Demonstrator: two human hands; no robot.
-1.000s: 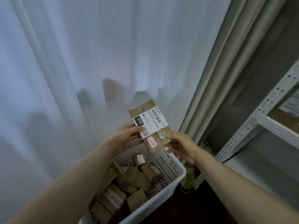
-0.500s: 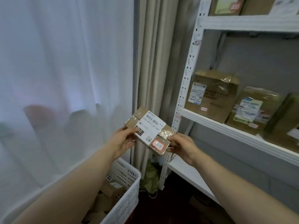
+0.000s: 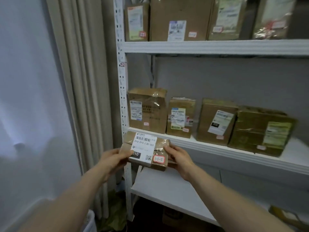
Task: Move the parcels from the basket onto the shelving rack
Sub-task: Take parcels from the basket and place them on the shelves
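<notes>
A small flat cardboard parcel (image 3: pixel 147 150) with a white barcode label and a red-edged sticker is held in front of the white shelving rack (image 3: pixel 209 47), level with the front edge of its middle shelf. My left hand (image 3: pixel 113 159) grips the parcel's left end, thumb on top. My right hand (image 3: pixel 179 158) grips its right end. Only a corner of the white basket (image 3: pixel 89 221) shows at the bottom left; its contents are out of view.
Several taped brown parcels stand in a row on the middle shelf (image 3: pixel 217 148) and more on the top shelf. The lower shelf (image 3: pixel 167 186) shows bare white board. A beige curtain (image 3: pixel 80 81) and sheer white curtain hang to the left of the rack's post.
The view has swung right and up from the basket to the rack. Both hands have carried the parcel along, close to the middle shelf's front edge.
</notes>
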